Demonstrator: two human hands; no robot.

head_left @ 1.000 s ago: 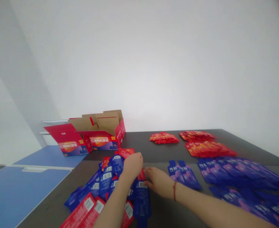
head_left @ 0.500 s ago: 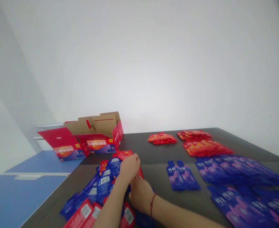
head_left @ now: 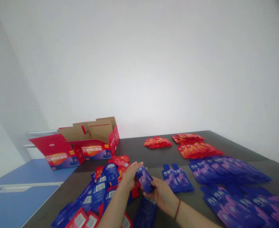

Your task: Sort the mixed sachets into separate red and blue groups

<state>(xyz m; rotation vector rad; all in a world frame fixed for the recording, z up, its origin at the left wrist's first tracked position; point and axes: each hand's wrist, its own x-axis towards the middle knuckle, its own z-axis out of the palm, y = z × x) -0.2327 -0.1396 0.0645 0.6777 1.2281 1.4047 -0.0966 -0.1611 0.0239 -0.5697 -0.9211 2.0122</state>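
Observation:
A blue-purple pouch (head_left: 144, 180) is tilted up between my hands, its printed front showing. My right hand (head_left: 162, 193), a red cord round its wrist, grips the pouch's lower right side between thumb and fingers. The fingers of my left hand (head_left: 129, 177) close on its upper left edge. Below and left of them lies a jumbled pile of blue pouches (head_left: 99, 191) and red pouches (head_left: 79, 220), many with barcodes facing up. One more blue pouch (head_left: 145, 213) lies under my right hand. Two blue pouches (head_left: 177, 180) lie side by side, just right of my hands.
Overlapping rows of blue pouches (head_left: 225, 171) spread along the right of the dark table (head_left: 130, 147). Red pouches lie fanned in groups (head_left: 158, 142) farther back. An open red carton (head_left: 98, 152) stands at the back left, beside a blue surface (head_left: 23, 205).
My hands have come up from the pile's right edge and moved apart, with a blue pouch now showing between them. My right hand has moved rightward. The view has shifted slightly.

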